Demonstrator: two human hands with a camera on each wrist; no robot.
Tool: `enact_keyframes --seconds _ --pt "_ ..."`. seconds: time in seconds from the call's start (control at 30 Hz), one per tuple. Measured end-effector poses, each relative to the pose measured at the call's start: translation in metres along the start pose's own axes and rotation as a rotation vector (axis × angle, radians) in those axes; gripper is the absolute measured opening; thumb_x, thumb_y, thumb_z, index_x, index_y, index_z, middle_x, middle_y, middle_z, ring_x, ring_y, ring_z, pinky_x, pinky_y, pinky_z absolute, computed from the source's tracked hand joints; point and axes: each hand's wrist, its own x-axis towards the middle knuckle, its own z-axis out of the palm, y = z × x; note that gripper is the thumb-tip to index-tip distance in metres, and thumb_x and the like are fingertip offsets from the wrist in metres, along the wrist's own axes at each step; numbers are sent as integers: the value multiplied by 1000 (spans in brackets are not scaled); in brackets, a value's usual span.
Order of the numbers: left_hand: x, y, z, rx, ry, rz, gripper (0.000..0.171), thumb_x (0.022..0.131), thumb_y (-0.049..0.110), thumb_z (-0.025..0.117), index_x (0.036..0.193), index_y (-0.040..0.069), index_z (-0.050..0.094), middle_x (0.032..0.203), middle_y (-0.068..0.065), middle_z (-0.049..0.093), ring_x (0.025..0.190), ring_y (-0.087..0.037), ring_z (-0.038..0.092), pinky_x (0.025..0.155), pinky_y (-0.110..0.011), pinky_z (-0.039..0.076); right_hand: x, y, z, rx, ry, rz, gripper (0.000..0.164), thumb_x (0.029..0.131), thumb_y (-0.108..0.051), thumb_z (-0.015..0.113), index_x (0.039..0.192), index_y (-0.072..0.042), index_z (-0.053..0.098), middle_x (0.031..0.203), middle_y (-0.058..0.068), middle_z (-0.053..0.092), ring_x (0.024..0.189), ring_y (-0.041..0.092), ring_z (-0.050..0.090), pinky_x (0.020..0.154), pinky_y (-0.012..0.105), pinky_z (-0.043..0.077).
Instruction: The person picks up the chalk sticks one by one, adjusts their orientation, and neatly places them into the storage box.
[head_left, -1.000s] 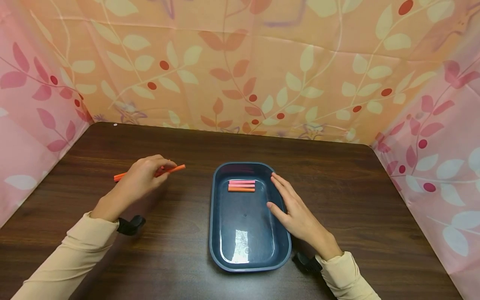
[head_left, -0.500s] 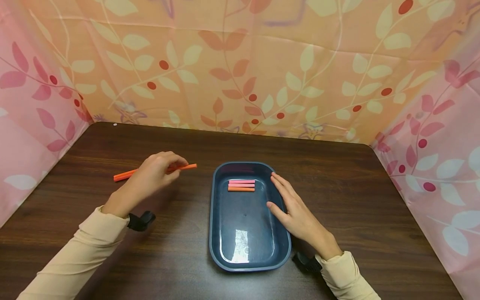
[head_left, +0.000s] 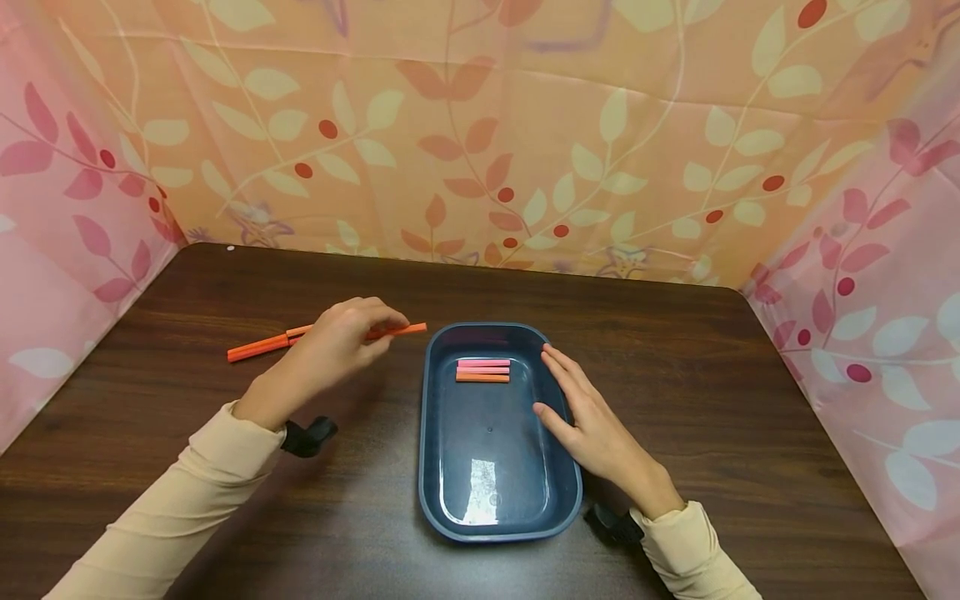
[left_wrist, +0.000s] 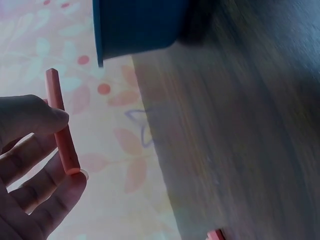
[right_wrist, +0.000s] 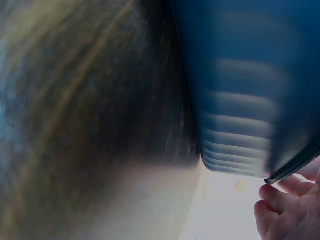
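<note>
Head view had the person's left hand to the left of the blue tub, level with the tub's far end, thumb and fingers pinching an orange stick. One end of that stick poked out beyond the hand toward the tub's far left corner, and the left wrist view showed it apart from the tub. Other orange sticks lay on the tabletop farther left of the tub, partly behind the left hand, so their number could not be told. The right hand rested on the tub's right rim, its fingers stretched out and close together, the thumb spread away from them over the inside. Two pink sticks and an orange one lay side by side, crosswise, inside the tub near its far end. Black wristbands and light sleeves showed on both arms, and beyond the tub hung a leaf-patterned cloth.
</note>
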Motion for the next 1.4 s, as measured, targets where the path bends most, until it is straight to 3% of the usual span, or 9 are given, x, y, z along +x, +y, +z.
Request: enact_keyframes --seconds 0.37,0.73,1.17,1.4 --pt "11 19 11 -10 -8 33 31 83 -1 75 113 6 73 104 -9 71 92 -23 62 80 -40 55 1 0 1 5 -9 14 71 96 -18 65 154 -1 29 163 10 25 148 33 31 114 61 31" --pt "23 38 31 22 -63 57 35 84 6 78 118 7 71 109 -9 70 94 -22 63 83 -35 57 1 -1 -1 6 -15 11 71 96 -20 64 155 -2 28 163 10 24 148 33 31 114 60 31" --pt "32 46 50 34 -90 144 24 88 5 72 112 8 73 100 -6 71 87 -19 61 77 -32 54 1 -2 -1 14 -21 18 70 96 -19 64 155 -2 29 163 9 25 148 30 31 116 58 31" --pt "33 48 60 24 -107 138 24 88 6 72 112 8 73 103 -6 71 91 -20 63 82 -34 55 1 -2 -1 15 -33 24 70 97 -22 62 155 -3 28 164 8 24 148 30 30 116 58 30"
